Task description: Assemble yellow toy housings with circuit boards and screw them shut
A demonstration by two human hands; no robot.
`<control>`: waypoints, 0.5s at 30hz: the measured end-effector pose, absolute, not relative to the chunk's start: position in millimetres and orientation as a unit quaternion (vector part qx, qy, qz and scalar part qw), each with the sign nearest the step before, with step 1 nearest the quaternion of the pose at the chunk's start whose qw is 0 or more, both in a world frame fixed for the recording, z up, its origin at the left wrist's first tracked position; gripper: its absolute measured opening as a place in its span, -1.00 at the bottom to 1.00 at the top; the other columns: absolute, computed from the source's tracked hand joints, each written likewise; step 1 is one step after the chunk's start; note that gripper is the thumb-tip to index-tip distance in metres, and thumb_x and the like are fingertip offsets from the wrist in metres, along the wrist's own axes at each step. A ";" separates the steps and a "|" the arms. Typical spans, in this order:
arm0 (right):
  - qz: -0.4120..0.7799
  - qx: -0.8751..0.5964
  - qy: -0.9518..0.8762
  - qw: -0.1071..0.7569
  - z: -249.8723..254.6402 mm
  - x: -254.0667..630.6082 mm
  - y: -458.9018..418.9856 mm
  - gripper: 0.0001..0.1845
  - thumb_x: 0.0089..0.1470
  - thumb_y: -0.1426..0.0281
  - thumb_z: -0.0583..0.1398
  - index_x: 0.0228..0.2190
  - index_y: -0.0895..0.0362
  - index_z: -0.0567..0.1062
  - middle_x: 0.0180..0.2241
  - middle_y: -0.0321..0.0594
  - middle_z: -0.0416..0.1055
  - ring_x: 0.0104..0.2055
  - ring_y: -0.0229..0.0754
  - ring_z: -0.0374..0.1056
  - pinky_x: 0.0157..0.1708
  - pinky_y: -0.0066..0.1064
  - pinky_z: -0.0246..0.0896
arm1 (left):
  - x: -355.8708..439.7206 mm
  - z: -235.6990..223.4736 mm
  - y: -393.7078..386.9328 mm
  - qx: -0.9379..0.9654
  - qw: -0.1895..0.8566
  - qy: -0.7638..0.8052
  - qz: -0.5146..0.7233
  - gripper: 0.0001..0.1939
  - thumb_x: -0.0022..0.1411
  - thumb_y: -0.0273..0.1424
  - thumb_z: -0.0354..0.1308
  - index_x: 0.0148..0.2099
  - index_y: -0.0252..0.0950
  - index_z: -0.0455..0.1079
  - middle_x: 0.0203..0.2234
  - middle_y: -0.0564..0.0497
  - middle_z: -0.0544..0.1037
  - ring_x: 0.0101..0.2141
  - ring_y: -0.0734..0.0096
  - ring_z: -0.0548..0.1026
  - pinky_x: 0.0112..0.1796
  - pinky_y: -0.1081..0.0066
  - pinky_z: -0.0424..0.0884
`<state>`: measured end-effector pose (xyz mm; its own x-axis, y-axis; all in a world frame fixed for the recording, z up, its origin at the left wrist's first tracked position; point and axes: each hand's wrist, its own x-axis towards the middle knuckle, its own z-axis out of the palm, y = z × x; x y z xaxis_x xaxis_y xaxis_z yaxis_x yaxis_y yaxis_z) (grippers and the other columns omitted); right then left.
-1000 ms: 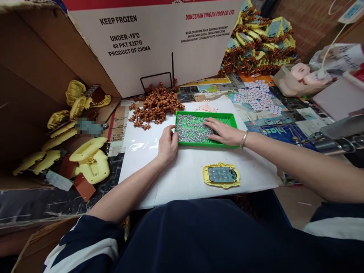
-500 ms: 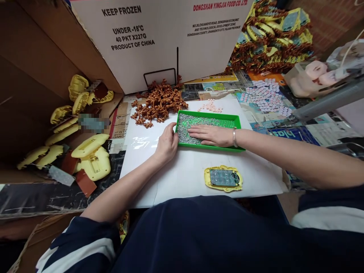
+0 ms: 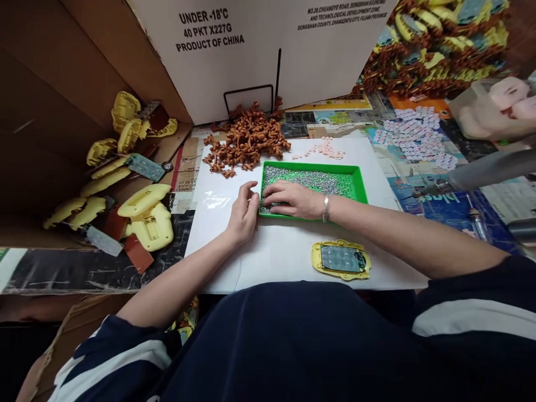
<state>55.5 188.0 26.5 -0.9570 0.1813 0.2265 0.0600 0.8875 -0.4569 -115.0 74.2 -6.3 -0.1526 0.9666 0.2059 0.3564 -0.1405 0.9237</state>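
A green perforated tray (image 3: pixel 360 187) lies on the white board, holding many small silvery metal pieces (image 3: pixel 312 177), seemingly screws. My right hand (image 3: pixel 295 200) is inside it at the left end, fingers bent and apart among the pieces; the fingertips are partly hidden. Just outside the tray's left wall is my left hand (image 3: pixel 243 215), thumb and fingers apart, holding nothing that I can see. Nearer my body rests a yellow plastic shell half (image 3: pixel 317 267) with a circuit board (image 3: pixel 341 258) in it.
Brown bone-shaped parts (image 3: pixel 251 139) are heaped behind the tray, beside small pink pieces (image 3: pixel 329 148). A cardboard box (image 3: pixel 84 67) with yellow shells stands left. At right are printed white pieces (image 3: pixel 412 134), a grey tool (image 3: pixel 481 167) and a plastic tub (image 3: pixel 477 120).
My right hand has swept leftward through the tray, and its fingers have bent. The metal pieces lie differently. My left hand stays by the left end. The view has shifted.
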 end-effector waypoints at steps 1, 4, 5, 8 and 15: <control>0.234 -0.048 -0.963 0.127 22.5 47.2 189.2 -0.65 0.33 0.20 0.09 -0.16 0.18 0.55 -0.09 -0.01 0.46 -0.04 -0.11 0.31 0.02 -0.14 0.31 | -114.7 -7.0 74.8 0.566 0.317 0.578 0.495 -0.72 0.46 -0.24 -0.15 0.12 -0.24 0.13 -0.46 0.12 0.30 -0.51 0.46 0.33 -0.39 0.39 0.32; 0.248 -0.008 -0.964 0.092 18.3 43.0 196.0 -0.64 0.33 0.17 0.07 -0.20 0.15 0.54 -0.15 -0.06 0.44 -0.09 -0.12 0.26 0.00 -0.17 0.27 | -113.9 -7.8 75.5 0.559 0.335 0.574 0.495 -0.63 0.46 -0.10 -0.17 0.12 -0.23 0.13 -0.50 0.15 0.26 -0.58 0.49 0.29 -0.46 0.41 0.29; 0.252 0.006 -0.965 0.075 19.9 48.2 198.8 -0.62 0.35 0.16 0.04 -0.22 0.14 0.54 -0.17 -0.07 0.44 -0.10 -0.12 0.24 -0.01 -0.18 0.27 | -113.7 -7.6 75.3 0.561 0.342 0.571 0.493 -0.62 0.47 -0.09 -0.19 0.12 -0.23 0.12 -0.51 0.17 0.24 -0.61 0.50 0.27 -0.49 0.42 0.28; 0.253 -0.001 -0.967 0.036 29.7 81.0 205.6 -0.52 0.37 0.10 -0.04 -0.26 0.10 0.56 -0.21 -0.09 0.44 -0.11 -0.11 0.24 -0.03 -0.18 0.28 | -113.8 -5.6 74.5 0.579 0.334 0.566 0.483 -0.68 0.47 -0.16 -0.18 0.10 -0.23 0.15 -0.53 0.17 0.25 -0.60 0.49 0.28 -0.49 0.42 0.28; 0.235 -0.125 -0.964 0.007 36.4 159.6 205.3 -0.44 0.34 0.00 -0.08 0.09 -0.01 0.50 0.23 -0.08 0.30 0.30 0.02 0.15 0.24 0.05 0.18 | -111.8 -3.8 77.5 0.610 0.289 0.571 0.467 -0.72 0.31 -0.47 -0.02 0.06 -0.25 0.17 -0.44 0.11 0.33 -0.51 0.50 0.32 -0.40 0.40 0.31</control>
